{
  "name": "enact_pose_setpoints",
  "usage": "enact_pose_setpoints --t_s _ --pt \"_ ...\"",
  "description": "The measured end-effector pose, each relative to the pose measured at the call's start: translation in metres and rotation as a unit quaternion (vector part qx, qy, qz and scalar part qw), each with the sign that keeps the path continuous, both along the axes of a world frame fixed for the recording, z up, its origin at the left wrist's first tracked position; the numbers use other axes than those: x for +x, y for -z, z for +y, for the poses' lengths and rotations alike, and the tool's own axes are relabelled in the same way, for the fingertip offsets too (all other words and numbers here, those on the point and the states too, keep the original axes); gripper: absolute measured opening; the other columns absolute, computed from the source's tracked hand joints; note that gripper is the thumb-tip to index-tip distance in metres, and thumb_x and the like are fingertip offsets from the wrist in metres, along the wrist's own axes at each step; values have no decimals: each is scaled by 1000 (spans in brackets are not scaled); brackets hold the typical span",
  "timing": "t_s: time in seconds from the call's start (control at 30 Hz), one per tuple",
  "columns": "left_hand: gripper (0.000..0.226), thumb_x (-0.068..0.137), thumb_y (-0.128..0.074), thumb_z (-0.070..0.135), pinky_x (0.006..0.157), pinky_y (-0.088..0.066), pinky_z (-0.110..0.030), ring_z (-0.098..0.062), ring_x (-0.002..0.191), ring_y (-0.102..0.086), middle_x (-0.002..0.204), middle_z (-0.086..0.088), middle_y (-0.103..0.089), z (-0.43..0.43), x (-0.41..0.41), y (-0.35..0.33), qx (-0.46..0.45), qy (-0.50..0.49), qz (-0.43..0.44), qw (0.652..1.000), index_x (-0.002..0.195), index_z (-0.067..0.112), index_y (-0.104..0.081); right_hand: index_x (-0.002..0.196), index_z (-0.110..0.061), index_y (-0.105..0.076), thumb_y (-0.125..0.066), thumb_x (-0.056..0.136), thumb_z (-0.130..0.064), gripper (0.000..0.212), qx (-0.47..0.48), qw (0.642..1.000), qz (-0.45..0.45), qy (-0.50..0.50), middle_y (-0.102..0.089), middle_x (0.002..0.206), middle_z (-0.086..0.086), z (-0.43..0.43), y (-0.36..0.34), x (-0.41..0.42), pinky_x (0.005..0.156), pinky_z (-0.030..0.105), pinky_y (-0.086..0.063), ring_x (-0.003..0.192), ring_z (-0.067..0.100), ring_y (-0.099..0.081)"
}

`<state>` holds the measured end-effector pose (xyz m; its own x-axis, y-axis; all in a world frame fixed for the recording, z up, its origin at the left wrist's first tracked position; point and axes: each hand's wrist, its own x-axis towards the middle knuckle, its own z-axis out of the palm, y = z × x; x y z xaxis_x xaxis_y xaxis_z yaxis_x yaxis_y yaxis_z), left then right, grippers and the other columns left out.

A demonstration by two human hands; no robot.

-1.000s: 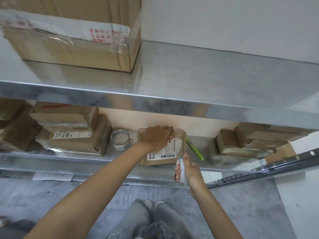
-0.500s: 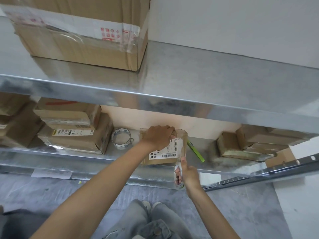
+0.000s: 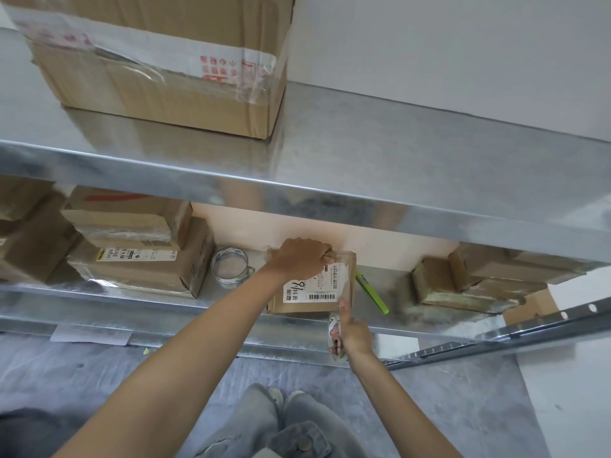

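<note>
We look at a broad upper shelf [image 3: 396, 166] of dull, mottled galvanized steel carrying a large taped corrugated carton [image 3: 158, 77]. On the lower shelf [image 3: 132, 312] beneath stands the small boxy brown parcel [image 3: 310, 292] with its white barcode label, between a clear tape ring [image 3: 229, 266] and a slim green pen [image 3: 372, 292]. Our left hand [image 3: 299, 259] grips the parcel's top edge as before, while our right hand [image 3: 353, 335], curled round a white roll of tape [image 3: 333, 325], has risen so its thumb now touches the parcel's lower right corner.
</note>
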<state>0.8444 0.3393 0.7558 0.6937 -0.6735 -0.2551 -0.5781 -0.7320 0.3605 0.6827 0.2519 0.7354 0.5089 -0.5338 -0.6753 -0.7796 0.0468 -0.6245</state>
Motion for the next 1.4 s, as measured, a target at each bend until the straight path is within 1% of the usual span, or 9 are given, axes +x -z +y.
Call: enact_pose_setpoints --t_s 0.3,0.47,0.53,0.7,0.8,1.0,1.13,1.27,1.4 --pt "31 100 -35 42 75 -50 -31 -15 78 -66 93 3 -68 7 16 -5 48 28 149 987 96 27 -63 57 -6 -53 -39 93 -59 66 43 998 24 -46 -51 50 6 -8 -8 0 38 16 -36 39 16 -44" --pt "39 100 -38 15 111 -20 -43 -21 119 -51 129 3 -59 -11 -20 18 -24 8 34 999 136 27 -49 63 -6 -55 -37 96 -53 60 54 996 38 -51 -52 58 8 -9 -9 -1 46 24 -43 46 18 -47" --pt "42 98 -41 15 110 -21 -39 -20 120 -50 133 4 -57 -18 -31 20 -53 -11 9 998 137 26 -48 66 -4 -56 -38 96 -53 60 58 997 35 -42 -50 57 9 -8 -8 -1 41 24 -44 42 17 -45" --pt "31 92 -56 37 89 -36 -32 -17 94 -54 102 5 -61 -15 -15 -2 -60 -43 215 974 121 26 -58 69 -6 -54 -35 99 -48 55 47 998 31 -41 -50 59 7 -9 -7 -4 29 14 -33 43 15 -46" --pt "47 82 -65 55 93 -28 -35 -15 99 -57 109 7 -68 -22 -26 10 -74 -83 127 986 119 26 -62 70 -6 -56 -36 99 -47 54 42 998 32 -42 -52 60 6 -9 -6 -3 28 13 -31 46 15 -47" --pt "21 92 -57 37 90 -22 -33 -10 95 -63 97 11 -74 -39 -43 30 -196 -209 16 958 98 28 -75 64 -4 -55 -39 98 -48 58 54 998 19 -29 -53 56 6 -9 -2 -2 32 14 -33 43 16 -46" --pt "24 95 -53 32 88 -22 -32 -11 86 -63 92 11 -75 -44 -44 39 -187 -229 -18 955 93 30 -77 62 -6 -55 -39 97 -50 59 50 998 25 -35 -53 56 5 -9 -3 -1 38 18 -37 45 16 -48" --pt "29 90 -52 22 93 -30 -38 -15 73 -62 73 9 -72 -45 -37 39 -168 -232 -30 958 70 22 -73 66 -4 -54 -36 99 -47 57 58 997 26 -35 -54 61 6 -8 -11 0 29 11 -30 48 15 -47" --pt "27 95 -50 16 102 -39 -37 -16 98 -66 107 4 -73 -40 -24 22 -180 -199 73 960 103 24 -75 65 -6 -53 -34 98 -50 58 83 995 39 -42 -53 61 6 -8 -16 3 29 11 -30 49 16 -47"
